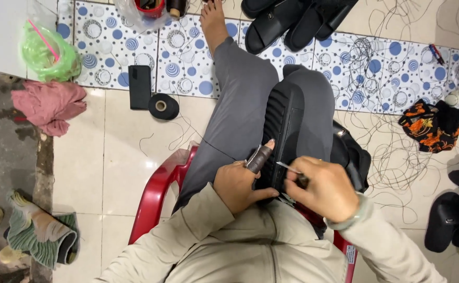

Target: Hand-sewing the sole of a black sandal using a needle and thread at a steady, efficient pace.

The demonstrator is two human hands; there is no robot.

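A black ribbed sandal [284, 123] lies sole-up along my lap, between my grey-trousered legs. My left hand [240, 183] grips its near end; the index finger wears a brown leather guard and rests on the sole's edge. My right hand [324, 188] pinches a thin metal needle tool [288, 167], its tip against the sandal's edge near the left finger. A dark thread runs from the sandal across my left thigh.
I sit on a red plastic chair [156, 194]. A black thread spool [163, 106] and dark phone [139, 86] lie on the floor at left, with a pink cloth [48, 105]. Black sandals [287, 21] are ahead and more [457, 215] at right. Loose threads litter the floor.
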